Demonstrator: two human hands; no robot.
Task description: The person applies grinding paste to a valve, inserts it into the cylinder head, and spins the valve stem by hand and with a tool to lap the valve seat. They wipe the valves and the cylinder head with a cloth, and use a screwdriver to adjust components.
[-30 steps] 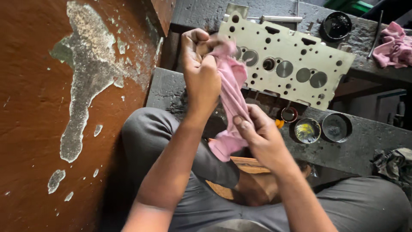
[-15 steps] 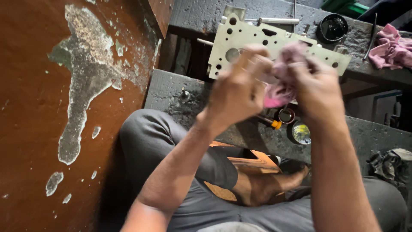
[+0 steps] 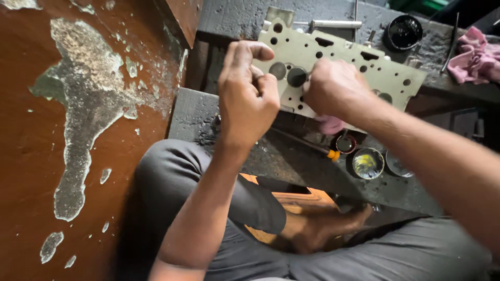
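A pale metal cylinder head [image 3: 333,54] with round holes and two dark valves leans on a dark bench ahead of me. My left hand [image 3: 247,96] is curled into a fist in front of its left end, thumb raised, with nothing visible in it. My right hand [image 3: 336,88] presses on the middle of the plate. It is closed on a pink cloth [image 3: 329,125] that pokes out below the palm. My knees in grey trousers [image 3: 208,208] fill the lower frame.
Two small round tins [image 3: 367,163] and a little red-rimmed cup [image 3: 345,143] sit on the dark ledge [image 3: 198,114], beside a tool with an orange tip [image 3: 317,149]. A black tin [image 3: 405,32], a metal rod [image 3: 333,23] and another pink rag [image 3: 474,57] lie behind. A flaking rust-coloured wall [image 3: 78,130] stands left.
The pink cloth was stretched between both hands, then bunched. Now only my right hand has it, lowered against the plate, and my left hand has let go.
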